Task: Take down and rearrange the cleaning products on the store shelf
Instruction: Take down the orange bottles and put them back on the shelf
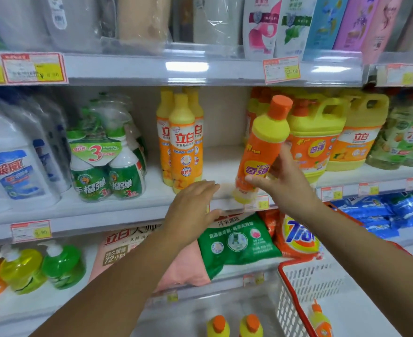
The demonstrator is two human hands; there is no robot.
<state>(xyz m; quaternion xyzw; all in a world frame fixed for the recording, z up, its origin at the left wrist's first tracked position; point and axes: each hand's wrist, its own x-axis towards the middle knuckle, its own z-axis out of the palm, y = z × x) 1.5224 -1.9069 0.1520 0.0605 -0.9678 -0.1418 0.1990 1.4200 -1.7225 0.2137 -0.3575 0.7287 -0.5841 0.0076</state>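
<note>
Store shelf [118,210], bare gap near front edge. Right hand [283,181] fingers clamped round lower body of orange bottle [261,152], tilted, base over shelf lip. Left hand [193,203] fingers straight, together, empty, beside it. Rigid plastic, likely slick; if full, bottom-heavy, so mid-body grip steadier.

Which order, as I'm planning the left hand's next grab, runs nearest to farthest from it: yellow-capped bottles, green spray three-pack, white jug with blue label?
1. Yellow-capped bottles, just above the left hand.
2. Green spray three-pack, farther left.
3. White jug, at the far left edge.
</note>
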